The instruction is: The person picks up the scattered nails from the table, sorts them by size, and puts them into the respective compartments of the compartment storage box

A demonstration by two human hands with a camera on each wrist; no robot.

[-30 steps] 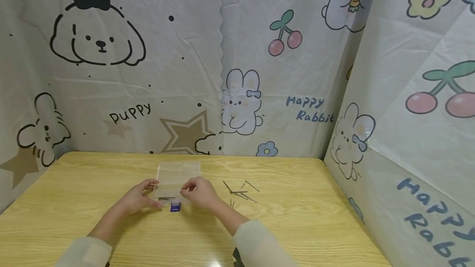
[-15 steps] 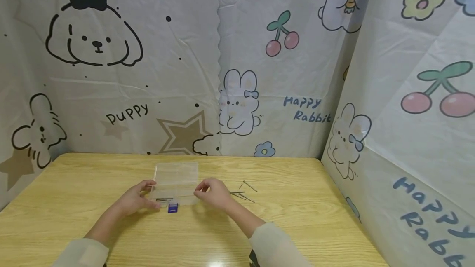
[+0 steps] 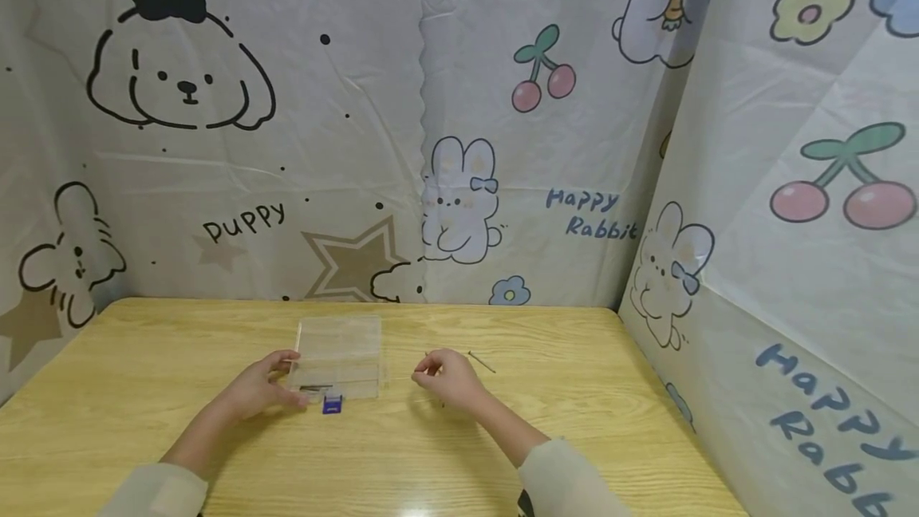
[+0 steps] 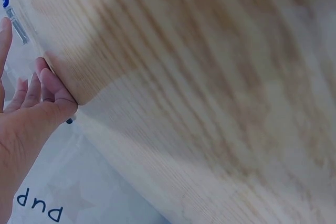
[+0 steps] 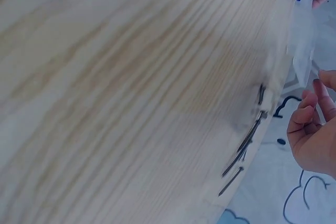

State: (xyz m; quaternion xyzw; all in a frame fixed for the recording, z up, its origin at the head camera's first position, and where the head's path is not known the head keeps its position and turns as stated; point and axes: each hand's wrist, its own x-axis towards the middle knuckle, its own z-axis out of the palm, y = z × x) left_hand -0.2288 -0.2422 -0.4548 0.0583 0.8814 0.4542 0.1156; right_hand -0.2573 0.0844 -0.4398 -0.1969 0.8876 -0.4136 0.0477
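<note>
A clear plastic box (image 3: 337,353) with a raised lid and a blue latch (image 3: 333,404) stands on the table. Some dark nails lie in its front left part. My left hand (image 3: 262,385) grips the box's left side, thumb at the front and fingers farther back. My right hand (image 3: 448,379) hovers right of the box, over a loose group of nails (image 5: 251,137), fingers loosely curled and nothing visible between them. One nail (image 3: 482,361) shows just beyond that hand; the hand hides most of the others in the head view.
The light wooden table (image 3: 359,461) ends at a back edge against a patterned cloth (image 3: 345,142). More of this cloth hangs along the right side.
My right hand has moved right, from over the box to above the loose nails, which it now partly covers. My left hand keeps its place on the box.
</note>
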